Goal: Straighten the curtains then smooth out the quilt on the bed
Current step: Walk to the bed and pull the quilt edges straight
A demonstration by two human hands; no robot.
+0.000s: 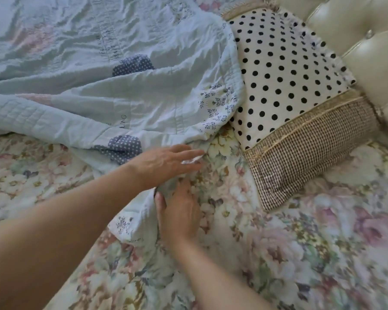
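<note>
The pale blue quilt [94, 70] is found rumpled across the left and upper bed, its folded edge running left to right toward the polka-dot pillow [285, 86] (dotted navy patches, floral trim noted). The left hand [166, 163] is laid on its corner, fingers straight and slightly spread; the right hand [179, 211] is pressed flat alongside, fingers together, on the floral bedspread [300, 253].

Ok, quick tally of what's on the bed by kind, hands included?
Quilt, pale blue, rumpled: 1
Pillow, polka-dot with checked band: 1
Floral bedspread underneath: 1
Hands on the quilt's corner: 2, left hand and right hand
Total: 5
</note>
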